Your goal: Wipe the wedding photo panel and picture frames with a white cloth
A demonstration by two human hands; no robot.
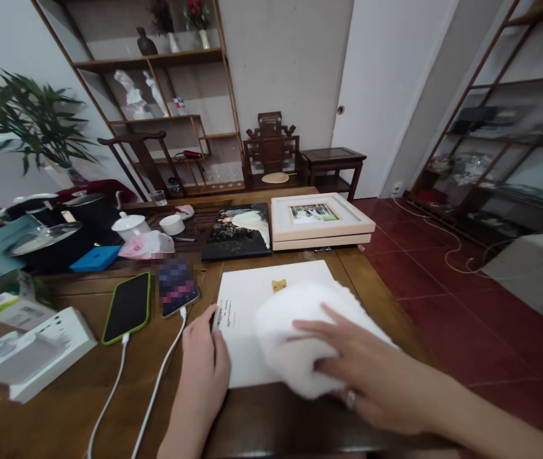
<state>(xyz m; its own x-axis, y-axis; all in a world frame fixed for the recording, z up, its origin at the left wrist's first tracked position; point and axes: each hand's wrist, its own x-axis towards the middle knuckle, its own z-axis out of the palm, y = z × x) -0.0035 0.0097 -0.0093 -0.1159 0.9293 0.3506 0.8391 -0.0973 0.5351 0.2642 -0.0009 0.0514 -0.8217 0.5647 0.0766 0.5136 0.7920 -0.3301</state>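
A white flat board (245,306) with a small gold mark lies on the wooden table (109,395) in front of me. My right hand (362,366) lies on a fluffy white cloth (295,331), fingers spread and pressing it onto the board. My left hand (202,357) rests on the board's left edge with its fingers curled against it.
Two phones (128,307) on white charging cables lie left of the board. A white box (37,354) sits at the near left. Behind stand a dark photo print (238,231), stacked pale picture frames (322,223), cups, pots and a blue box (94,258). Red tiled floor lies to the right.
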